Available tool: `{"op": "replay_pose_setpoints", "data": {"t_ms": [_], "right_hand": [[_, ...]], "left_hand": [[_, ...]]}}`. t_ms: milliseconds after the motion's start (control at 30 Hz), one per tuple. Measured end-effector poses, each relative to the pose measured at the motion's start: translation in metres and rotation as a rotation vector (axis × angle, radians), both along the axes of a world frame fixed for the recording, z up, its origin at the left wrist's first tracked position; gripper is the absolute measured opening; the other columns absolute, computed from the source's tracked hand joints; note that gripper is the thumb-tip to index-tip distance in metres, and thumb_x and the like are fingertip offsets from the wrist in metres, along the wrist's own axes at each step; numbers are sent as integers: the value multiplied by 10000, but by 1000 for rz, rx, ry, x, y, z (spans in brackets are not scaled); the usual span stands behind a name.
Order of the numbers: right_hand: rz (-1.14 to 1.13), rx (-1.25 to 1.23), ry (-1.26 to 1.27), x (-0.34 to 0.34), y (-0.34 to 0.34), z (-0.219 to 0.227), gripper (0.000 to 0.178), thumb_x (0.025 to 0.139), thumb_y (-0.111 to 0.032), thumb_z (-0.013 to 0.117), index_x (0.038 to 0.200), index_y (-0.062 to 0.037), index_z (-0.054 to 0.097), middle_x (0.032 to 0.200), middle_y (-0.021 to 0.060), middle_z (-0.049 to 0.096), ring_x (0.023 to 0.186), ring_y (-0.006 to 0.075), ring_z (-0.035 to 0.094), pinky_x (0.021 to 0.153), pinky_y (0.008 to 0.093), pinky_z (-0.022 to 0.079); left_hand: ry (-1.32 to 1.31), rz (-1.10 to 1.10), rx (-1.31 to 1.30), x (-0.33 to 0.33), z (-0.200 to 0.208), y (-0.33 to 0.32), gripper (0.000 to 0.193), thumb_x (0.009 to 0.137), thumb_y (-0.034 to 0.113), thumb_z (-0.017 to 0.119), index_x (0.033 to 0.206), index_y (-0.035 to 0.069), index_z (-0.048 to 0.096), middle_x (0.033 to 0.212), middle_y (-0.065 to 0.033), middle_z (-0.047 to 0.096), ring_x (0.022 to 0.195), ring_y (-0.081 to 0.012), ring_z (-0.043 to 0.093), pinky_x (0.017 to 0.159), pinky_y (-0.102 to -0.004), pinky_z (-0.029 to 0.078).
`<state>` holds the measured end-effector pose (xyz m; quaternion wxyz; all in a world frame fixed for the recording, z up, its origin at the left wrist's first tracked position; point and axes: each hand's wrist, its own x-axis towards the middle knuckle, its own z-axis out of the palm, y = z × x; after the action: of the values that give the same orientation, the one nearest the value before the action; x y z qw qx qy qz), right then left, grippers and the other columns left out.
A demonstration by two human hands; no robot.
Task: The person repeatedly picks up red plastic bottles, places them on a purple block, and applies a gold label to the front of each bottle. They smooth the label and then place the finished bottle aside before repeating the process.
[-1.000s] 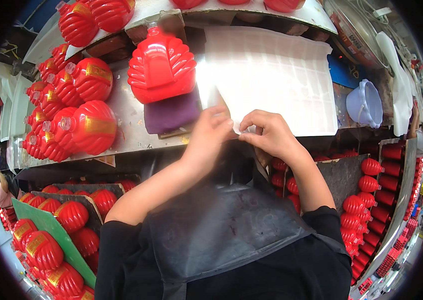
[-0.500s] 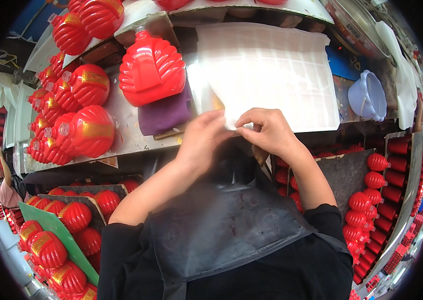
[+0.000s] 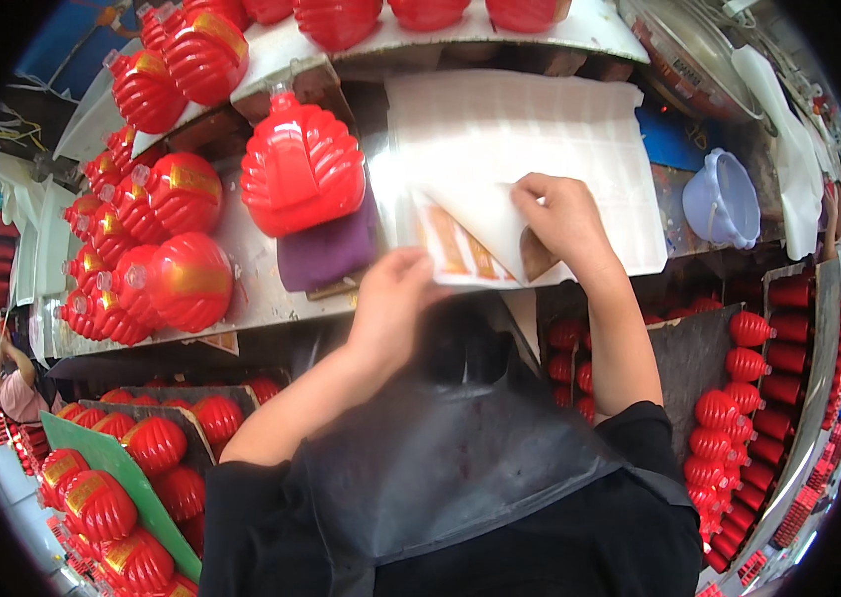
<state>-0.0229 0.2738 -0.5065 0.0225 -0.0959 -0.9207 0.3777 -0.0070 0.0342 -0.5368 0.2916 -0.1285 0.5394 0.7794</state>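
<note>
A white sheet lies on the workbench ahead of me, its near left corner peeled back. Under the lifted corner, gold labels show in a row with white strips between them. My right hand pinches the raised flap, thumb against curled fingers. At the near left corner of the lower layer is my left hand, its fingers closed on that edge, slightly blurred. Left of the sheet, a red ribbed plastic bottle lies tilted on a purple cloth pad.
Red bottles with gold labels crowd the bench's left side, and more stand on the shelf behind. A lilac bucket sits at the right. Bins of red bottles flank me below. Another person is far left.
My right hand has moved up and right with the sheet's corner, uncovering the gold labels. My left hand is slightly lower, apart from the right one. The view has shifted a little.
</note>
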Motion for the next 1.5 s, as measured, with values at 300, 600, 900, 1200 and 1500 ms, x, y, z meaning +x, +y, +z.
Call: {"op": "replay_pose_setpoints", "data": {"t_ms": [300,600,900,1200,1500], "right_hand": [[221,695,287,-56,5,55,178,879,-150,640,776,-22,709,786,227,700,817,406,711,765,501,559],[260,624,170,-94,7,79,192,902,-208,676,859,-34,743,838,220,712,825,413,701,763,517,555],[313,622,-139,-91,5,15,214,912,-208,667,861,-41,791,881,209,746,878,412,719,823,498,576],[291,655,-134,-90,5,-21,240,921,-241,653,893,-31,765,894,203,746,866,403,718,813,499,569],[169,626,8,-88,22,3,215,927,-215,652,891,-35,764,884,218,741,873,421,721,813,514,575]], "left_hand": [[34,-12,-1,2,2,-5,171,1083,160,603,1193,30,591,1085,-50,671,994,-153,671,884,-345,602],[419,-288,-230,-9,15,-24,232,1020,101,638,1234,17,611,1078,-123,682,966,-231,693,858,-361,589],[1646,-495,-1016,-38,-5,3,529,847,29,632,1369,-42,580,1436,-267,549,1338,-420,533,1161,-511,406],[1422,-788,-1197,-47,-6,18,288,855,156,661,1093,-6,669,1135,-214,658,1115,-366,635,982,-473,502],[1607,-493,-964,-42,6,7,116,755,60,673,843,42,598,842,-139,603,831,-342,636,763,-465,529]]}}
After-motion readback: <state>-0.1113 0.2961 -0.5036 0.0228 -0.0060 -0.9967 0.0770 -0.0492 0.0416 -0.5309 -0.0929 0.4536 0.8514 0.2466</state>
